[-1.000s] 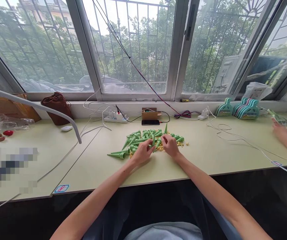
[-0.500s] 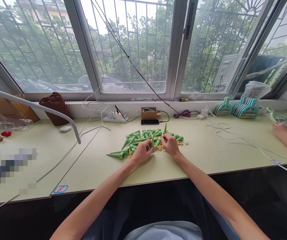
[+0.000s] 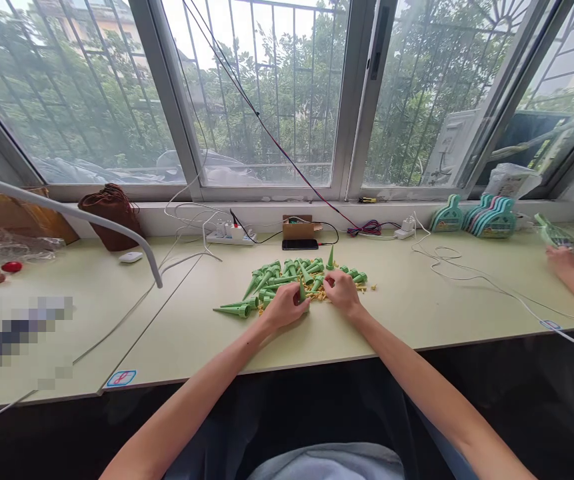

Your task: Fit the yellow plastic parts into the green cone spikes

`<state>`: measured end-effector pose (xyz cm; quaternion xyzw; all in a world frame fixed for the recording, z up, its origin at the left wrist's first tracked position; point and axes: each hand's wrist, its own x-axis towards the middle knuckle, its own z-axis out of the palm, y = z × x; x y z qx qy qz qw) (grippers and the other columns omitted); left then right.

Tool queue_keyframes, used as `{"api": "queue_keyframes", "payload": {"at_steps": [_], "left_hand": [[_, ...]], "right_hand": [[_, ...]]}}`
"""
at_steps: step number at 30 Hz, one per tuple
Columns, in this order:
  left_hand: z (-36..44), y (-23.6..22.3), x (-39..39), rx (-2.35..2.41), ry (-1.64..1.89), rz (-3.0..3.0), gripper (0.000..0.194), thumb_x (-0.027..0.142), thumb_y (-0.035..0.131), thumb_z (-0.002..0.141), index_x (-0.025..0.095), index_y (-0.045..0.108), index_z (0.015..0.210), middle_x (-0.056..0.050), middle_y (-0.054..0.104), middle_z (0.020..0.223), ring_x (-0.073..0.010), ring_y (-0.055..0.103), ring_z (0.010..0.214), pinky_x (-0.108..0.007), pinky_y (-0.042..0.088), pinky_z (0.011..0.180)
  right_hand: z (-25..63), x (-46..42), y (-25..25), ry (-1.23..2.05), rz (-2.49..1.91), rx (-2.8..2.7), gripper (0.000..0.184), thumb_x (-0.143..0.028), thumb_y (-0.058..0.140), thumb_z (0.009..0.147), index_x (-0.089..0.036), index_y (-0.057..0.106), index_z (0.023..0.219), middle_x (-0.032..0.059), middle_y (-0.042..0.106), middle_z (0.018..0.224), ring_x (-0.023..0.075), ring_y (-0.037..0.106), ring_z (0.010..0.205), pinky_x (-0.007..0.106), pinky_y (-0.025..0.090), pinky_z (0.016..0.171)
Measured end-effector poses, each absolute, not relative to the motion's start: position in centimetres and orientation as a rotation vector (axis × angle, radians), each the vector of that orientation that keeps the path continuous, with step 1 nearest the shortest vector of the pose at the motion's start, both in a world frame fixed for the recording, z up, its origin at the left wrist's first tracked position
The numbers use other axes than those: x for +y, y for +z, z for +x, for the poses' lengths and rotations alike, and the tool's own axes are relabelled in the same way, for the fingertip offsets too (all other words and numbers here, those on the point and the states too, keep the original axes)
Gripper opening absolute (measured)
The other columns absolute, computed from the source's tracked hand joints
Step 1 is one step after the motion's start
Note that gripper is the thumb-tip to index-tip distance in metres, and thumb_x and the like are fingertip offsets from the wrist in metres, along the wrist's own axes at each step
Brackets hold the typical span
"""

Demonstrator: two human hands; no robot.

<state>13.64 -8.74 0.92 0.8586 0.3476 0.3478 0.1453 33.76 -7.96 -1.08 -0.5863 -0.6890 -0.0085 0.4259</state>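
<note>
Left hand (image 3: 287,305) pinches green plastic spike (image 3: 302,291), tip up. Right hand (image 3: 343,291) apart from it, fingers bunched; can't tell if gripping anything. Best hold spike steady, clear of yellow bits (image 3: 319,296) between hands.

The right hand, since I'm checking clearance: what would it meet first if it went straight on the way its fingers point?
For the right hand, probably the green, cone-shaped plastic spike lying just beyond its fingertips; depth is unclear, so they may already touch.
</note>
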Motion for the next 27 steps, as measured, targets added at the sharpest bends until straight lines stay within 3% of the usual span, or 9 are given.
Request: {"api": "queue_keyframes", "payload": {"at_steps": [12, 18, 24, 27], "left_hand": [[13.64, 0.83, -8.5, 1.072, 1.035, 2.473, 0.033, 0.031, 0.059, 0.084, 0.019, 0.037, 0.062, 0.003, 0.042, 0.06, -0.0111, 0.034, 0.055, -0.026, 0.027, 0.054], [13.72, 1.38, -8.77, 1.057, 1.097, 2.435, 0.039, 0.043, 0.053, 0.09, 0.019, 0.042, 0.062, 0.001, 0.045, 0.062, -0.0126, 0.039, 0.057, -0.027, 0.03, 0.057], [13.49, 1.75, -8.74, 1.006, 1.16, 2.33, 0.061, 0.056, 0.011, 0.098, 0.019, 0.047, 0.066, -0.003, 0.051, 0.064, -0.0165, 0.045, 0.063, -0.029, 0.037, 0.063], [13.41, 1.69, -8.72, 1.032, 1.206, 2.225, 0.068, 0.061, 0.006, 0.096, 0.019, 0.051, 0.067, -0.003, 0.048, 0.056, -0.0173, 0.047, 0.061, -0.029, 0.038, 0.06]], "right_hand": [[33.53, -8.37, -0.67, -0.006, -1.546, -1.775, 0.015, -0.015, 0.057, 0.076, -0.018, 0.067, 0.064, 0.0034, 0.061, 0.07, 0.0152, 0.052, 0.063, 0.027, 0.037, 0.063], [33.62, -8.24, -0.78, -0.024, -1.496, -1.823, 0.017, -0.014, 0.058, 0.078, -0.019, 0.072, 0.069, 0.0037, 0.062, 0.07, 0.0166, 0.054, 0.067, 0.027, 0.038, 0.067], [33.42, -8.44, -0.53, 0.009, -1.476, -1.852, 0.016, -0.015, 0.061, 0.078, -0.02, 0.075, 0.071, 0.0043, 0.064, 0.073, 0.0175, 0.056, 0.073, 0.029, 0.039, 0.073], [33.38, -8.42, -0.56, 0.005, -1.462, -1.855, 0.015, -0.015, 0.063, 0.078, -0.02, 0.075, 0.07, 0.004, 0.064, 0.073, 0.0181, 0.057, 0.075, 0.03, 0.038, 0.076]]}}
